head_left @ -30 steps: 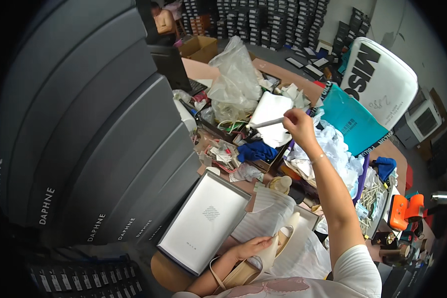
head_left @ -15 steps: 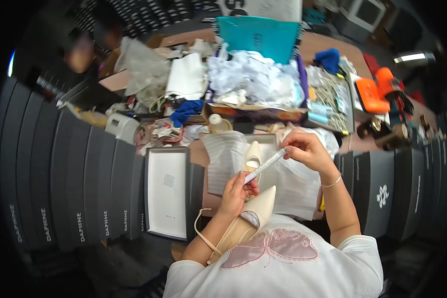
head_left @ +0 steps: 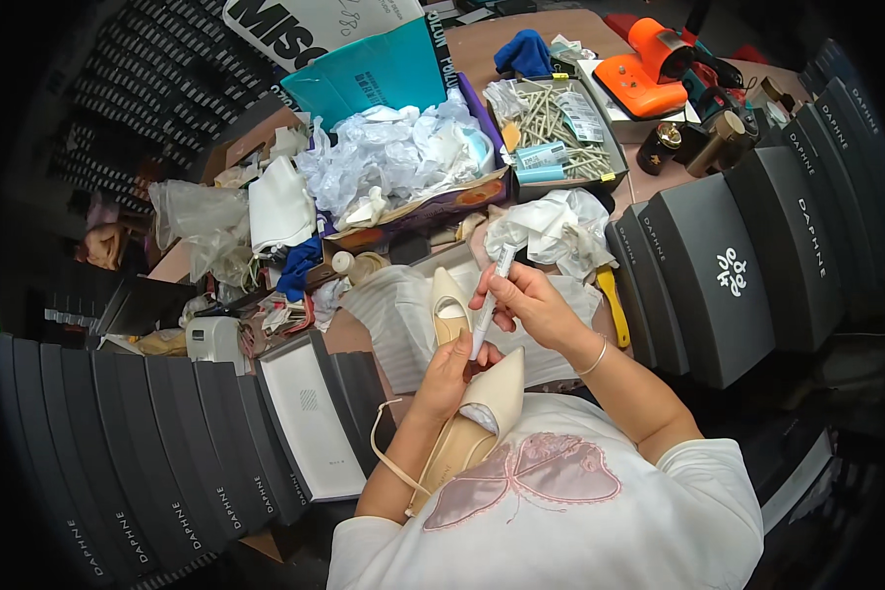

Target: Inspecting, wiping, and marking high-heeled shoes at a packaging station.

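A slim white pen (head_left: 486, 311) stands nearly upright in front of me. My left hand (head_left: 444, 376) grips its lower end between thumb and fingers. The fingers of my right hand (head_left: 531, 303) are closed round its upper part. Under my left wrist, a cream pointed-toe shoe (head_left: 502, 387) leans against my shirt, its thin strap looping out over my forearm. A second cream shoe (head_left: 444, 291) lies just beyond my left hand, among white wrapping sheets (head_left: 388, 320) and an open box, partly hidden by my hand. I cannot make out the pen's tip.
Dark shoe boxes line the left (head_left: 147, 452) and right (head_left: 708, 280) sides. An open white-lined box part (head_left: 310, 423) stands left. Behind are a carton of crumpled paper (head_left: 403, 162), a tray of sticks (head_left: 551, 123) and an orange device (head_left: 649, 69). A yellow-handled tool (head_left: 613, 307) lies right.
My view has swung, so the bench appears tilted and shifted left. The pen has turned from slanting to nearly upright. My right hand has come closer to my left, and both still hold the pen.
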{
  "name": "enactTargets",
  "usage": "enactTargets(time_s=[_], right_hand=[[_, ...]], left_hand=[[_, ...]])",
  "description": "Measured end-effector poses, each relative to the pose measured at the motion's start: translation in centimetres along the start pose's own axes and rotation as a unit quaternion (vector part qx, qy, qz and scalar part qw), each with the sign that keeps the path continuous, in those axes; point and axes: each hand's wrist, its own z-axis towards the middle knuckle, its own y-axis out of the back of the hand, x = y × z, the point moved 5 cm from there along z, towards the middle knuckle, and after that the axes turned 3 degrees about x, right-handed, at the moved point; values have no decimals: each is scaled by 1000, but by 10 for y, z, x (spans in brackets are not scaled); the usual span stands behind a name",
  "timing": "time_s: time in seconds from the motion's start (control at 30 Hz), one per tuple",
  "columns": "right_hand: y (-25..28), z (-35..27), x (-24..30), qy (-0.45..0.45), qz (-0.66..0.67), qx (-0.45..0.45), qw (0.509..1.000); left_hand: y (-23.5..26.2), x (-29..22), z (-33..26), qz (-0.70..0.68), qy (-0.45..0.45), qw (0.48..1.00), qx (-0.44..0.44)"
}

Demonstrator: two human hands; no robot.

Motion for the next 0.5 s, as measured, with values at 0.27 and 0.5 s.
enactTargets(time_s=[0.27,0.5], right_hand=[[56,33,9,129,166,-251,945],[47,24,110,211,170,-101,957]], left_hand=[[-19,-4,9,-79,-17,997,-12],[8,8,5,35,12,998,-46]])
